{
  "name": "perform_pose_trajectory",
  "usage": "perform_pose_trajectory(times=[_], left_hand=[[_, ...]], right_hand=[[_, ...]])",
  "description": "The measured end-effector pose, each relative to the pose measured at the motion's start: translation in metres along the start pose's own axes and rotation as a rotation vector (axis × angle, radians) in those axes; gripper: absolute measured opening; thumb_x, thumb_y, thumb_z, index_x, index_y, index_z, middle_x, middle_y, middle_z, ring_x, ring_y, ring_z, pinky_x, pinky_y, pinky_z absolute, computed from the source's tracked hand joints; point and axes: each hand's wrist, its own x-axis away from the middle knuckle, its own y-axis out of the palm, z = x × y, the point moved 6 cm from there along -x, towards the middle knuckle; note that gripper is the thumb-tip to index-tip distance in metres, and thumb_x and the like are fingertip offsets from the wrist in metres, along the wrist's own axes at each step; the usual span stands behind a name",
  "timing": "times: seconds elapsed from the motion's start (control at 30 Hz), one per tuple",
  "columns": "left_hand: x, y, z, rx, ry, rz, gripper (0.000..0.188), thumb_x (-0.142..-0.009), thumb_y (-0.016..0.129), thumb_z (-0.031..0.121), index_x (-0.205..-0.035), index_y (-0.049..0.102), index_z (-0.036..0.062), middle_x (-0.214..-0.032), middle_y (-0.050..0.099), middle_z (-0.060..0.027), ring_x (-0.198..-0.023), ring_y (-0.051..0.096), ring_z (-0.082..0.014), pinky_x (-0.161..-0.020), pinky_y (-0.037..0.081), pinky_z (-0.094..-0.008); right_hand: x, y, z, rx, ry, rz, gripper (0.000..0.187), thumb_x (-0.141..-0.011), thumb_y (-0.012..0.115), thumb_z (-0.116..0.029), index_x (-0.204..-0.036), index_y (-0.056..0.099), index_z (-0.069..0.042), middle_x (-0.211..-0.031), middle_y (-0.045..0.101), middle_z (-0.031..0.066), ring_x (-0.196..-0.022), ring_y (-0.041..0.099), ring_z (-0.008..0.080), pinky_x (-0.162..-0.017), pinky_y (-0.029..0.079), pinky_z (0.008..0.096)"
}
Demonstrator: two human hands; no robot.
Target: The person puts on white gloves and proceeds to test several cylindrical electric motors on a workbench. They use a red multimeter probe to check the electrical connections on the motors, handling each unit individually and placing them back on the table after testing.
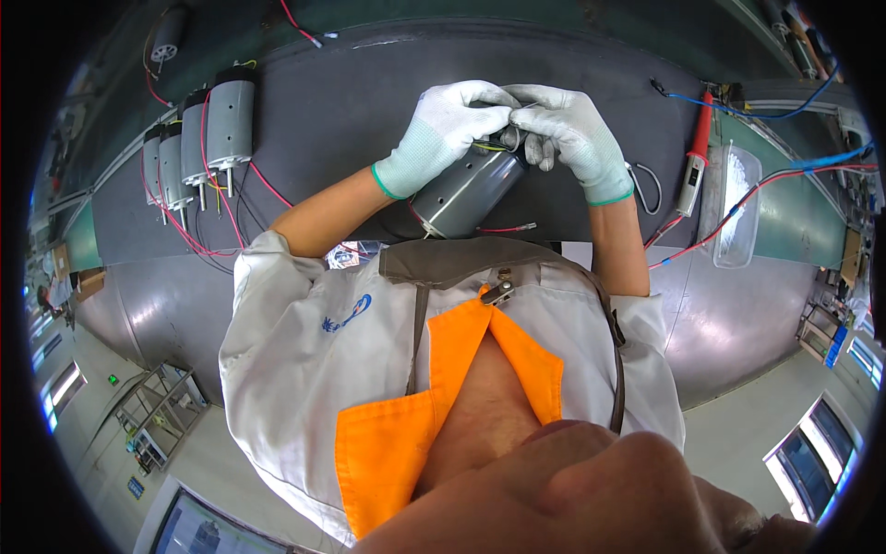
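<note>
My two hands, in white knit gloves with green cuff edges, meet over the end of a grey cylindrical motor (469,194). The motor lies tilted on the dark table close to my body, with a red lead (508,228) beside it. My left hand (452,125) is closed, thumb and fingers pinched near a thin grey wire (517,140). Facing it, my right hand (574,134) pinches at the same wire, its fingertips almost touching the left ones. The wire curves down between them toward the motor's end. Gloved fingers partly hide that end and the wire's tip.
Several grey motors (230,120) with red and black leads stand at the left. To the right are a loose grey wire (653,189), a red-handled tool (699,152) on a red cord, and a clear plastic box (736,235) with white contents. Blue and red cables cross the right edge.
</note>
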Motion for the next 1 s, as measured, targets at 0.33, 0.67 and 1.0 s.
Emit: perform_pose_trajectory(times=[0.33, 0.67, 1.0], left_hand=[[0.010, 0.006, -0.004, -0.129, 0.176, 0.111, 0.031, -0.095, 0.066, 0.008, -0.125, 0.067, -0.0011, -0.098, 0.070, -0.0043, -0.082, 0.063, -0.0056, -0.072, 0.053, -0.0219], [0.022, 0.004, -0.014, -0.043, 0.059, 0.235, 0.024, -0.095, 0.064, 0.006, -0.118, 0.068, 0.0016, -0.094, 0.068, -0.0016, -0.072, 0.059, -0.0038, -0.059, 0.047, -0.0209], [0.018, 0.024, 0.012, -0.826, 0.710, 0.099, 0.010, -0.086, 0.070, 0.004, -0.095, 0.067, 0.0028, -0.086, 0.068, -0.0133, -0.076, 0.069, -0.0294, -0.066, 0.056, -0.0360]], right_hand=[[0.029, -0.006, -0.012, 0.840, -0.630, 0.453, 0.017, -0.095, 0.068, -0.011, -0.106, 0.076, 0.000, -0.092, 0.073, 0.0076, -0.070, 0.068, 0.0128, -0.058, 0.053, 0.0258], [-0.004, -0.061, 0.037, 0.221, -0.298, 0.649, 0.014, -0.091, 0.065, -0.001, -0.096, 0.075, 0.007, -0.083, 0.068, 0.0068, -0.065, 0.061, 0.0082, -0.058, 0.050, 0.0228], [0.001, -0.049, 0.038, -0.608, -0.449, 0.308, 0.028, -0.104, 0.054, -0.017, -0.115, 0.066, 0.007, -0.112, 0.071, 0.0237, -0.089, 0.074, 0.0270, -0.060, 0.059, 0.0284]])
